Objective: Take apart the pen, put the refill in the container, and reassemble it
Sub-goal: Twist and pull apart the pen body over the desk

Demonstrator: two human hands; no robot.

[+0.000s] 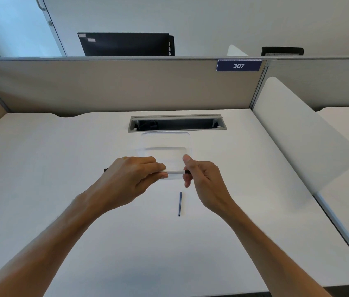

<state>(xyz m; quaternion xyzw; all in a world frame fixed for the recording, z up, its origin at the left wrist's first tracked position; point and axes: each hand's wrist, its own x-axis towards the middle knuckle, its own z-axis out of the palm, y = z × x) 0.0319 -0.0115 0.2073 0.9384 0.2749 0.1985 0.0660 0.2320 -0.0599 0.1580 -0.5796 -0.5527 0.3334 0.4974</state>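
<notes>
- A thin blue refill [179, 203] lies on the white desk [62, 168] just below frame centre, long axis running near to far, apparently already out of the pen and not yet in the container.
- At centre, the left hand [126, 179] grips one end of the white pen barrel [174, 172]; the right hand [203, 179] pinches its dark tip. The barrel is held level, pointing left to right.
- Just beyond the hands, the clear container [165, 142] sits open.
</notes>
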